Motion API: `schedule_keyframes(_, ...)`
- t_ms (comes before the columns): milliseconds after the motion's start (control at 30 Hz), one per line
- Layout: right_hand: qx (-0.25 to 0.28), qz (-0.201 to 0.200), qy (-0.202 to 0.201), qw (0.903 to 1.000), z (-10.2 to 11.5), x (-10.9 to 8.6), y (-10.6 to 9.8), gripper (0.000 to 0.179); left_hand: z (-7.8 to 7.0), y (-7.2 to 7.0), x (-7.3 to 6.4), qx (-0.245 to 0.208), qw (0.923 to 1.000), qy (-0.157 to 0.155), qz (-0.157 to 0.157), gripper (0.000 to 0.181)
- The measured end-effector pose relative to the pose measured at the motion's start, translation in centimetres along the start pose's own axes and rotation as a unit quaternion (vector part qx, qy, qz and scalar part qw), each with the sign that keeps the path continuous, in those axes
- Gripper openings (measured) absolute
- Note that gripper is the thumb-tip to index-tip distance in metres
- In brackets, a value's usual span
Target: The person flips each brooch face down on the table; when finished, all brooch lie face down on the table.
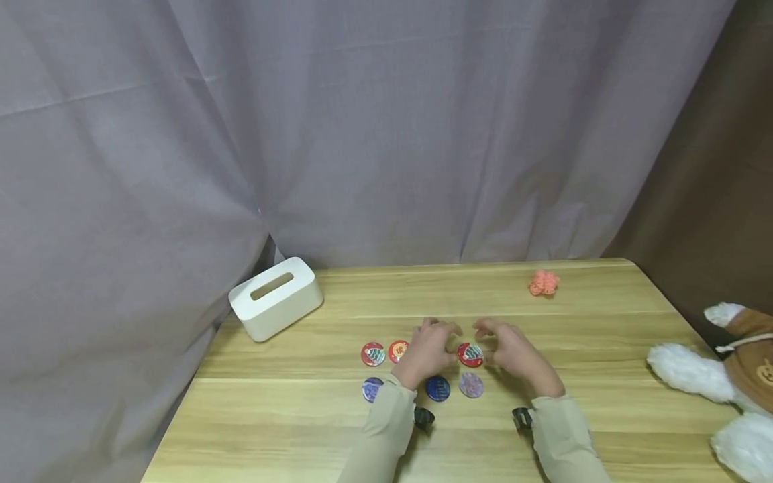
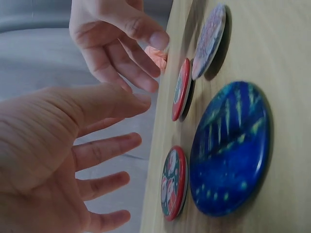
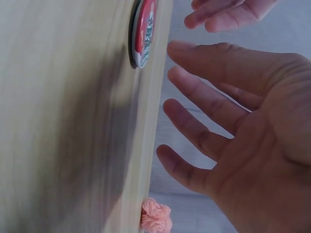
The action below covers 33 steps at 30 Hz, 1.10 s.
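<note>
Several round badges lie on the wooden table in two rows. My left hand (image 1: 430, 349) hovers over the back row with its fingers apart and holds nothing. Facing it, my right hand (image 1: 512, 350) is also raised, fingers spread, holding nothing. Between the two hands lies a red badge with a green-and-white picture (image 1: 470, 355). In front of it are a dark blue badge (image 1: 437, 388) and a pale pinkish-purple badge (image 1: 471, 385). At left sit a red-and-green badge (image 1: 373, 354), a red badge with a yellow centre (image 1: 398, 351) and a violet-blue badge (image 1: 372, 389), the last two partly covered.
A white tissue box (image 1: 284, 302) stands at the table's back left. A coral-pink yarn-like bundle (image 1: 544, 283) lies near the back edge at right. Beyond the right edge is a white and brown plush toy (image 1: 749, 369). A grey curtain (image 1: 386, 134) hangs behind the table.
</note>
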State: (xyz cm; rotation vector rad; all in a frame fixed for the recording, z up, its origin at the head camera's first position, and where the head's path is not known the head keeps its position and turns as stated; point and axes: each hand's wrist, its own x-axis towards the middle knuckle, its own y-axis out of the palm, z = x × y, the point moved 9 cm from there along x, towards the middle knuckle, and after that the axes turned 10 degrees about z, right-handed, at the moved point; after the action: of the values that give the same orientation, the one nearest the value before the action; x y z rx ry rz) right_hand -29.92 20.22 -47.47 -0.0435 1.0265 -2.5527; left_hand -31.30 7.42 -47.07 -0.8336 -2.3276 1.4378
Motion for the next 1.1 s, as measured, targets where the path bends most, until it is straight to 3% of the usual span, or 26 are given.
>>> schedule_keyframes(167, -0.001, 0.008, 0.005, 1.0000, -0.2, 0.2, 0.3, 0.066, -0.4, 0.1, 0.0, -0.005, 1.0000, 0.000, 0.007, 0.049)
schedule_keyframes(367, -0.034, 0.002, -0.023, 0.9992, 0.3, 0.4, 0.4, 0.061, -0.8, 0.2, 0.0, 0.006, 1.0000, 0.004, 0.006, 0.048)
schedule_keyframes(900, -0.079, -0.010, -0.028, 0.9965, 0.5, 0.4, 0.9, 0.050, -1.1, 1.5, 0.3, 0.088, 0.9961, 0.000, 0.012, 0.038)
schedule_keyframes(1100, -0.094, -0.013, -0.026, 0.9952, 0.5, 0.5, 1.0, 0.050, -1.3, 1.8, 0.4, 0.101, 0.9947, 0.001, 0.021, 0.026)
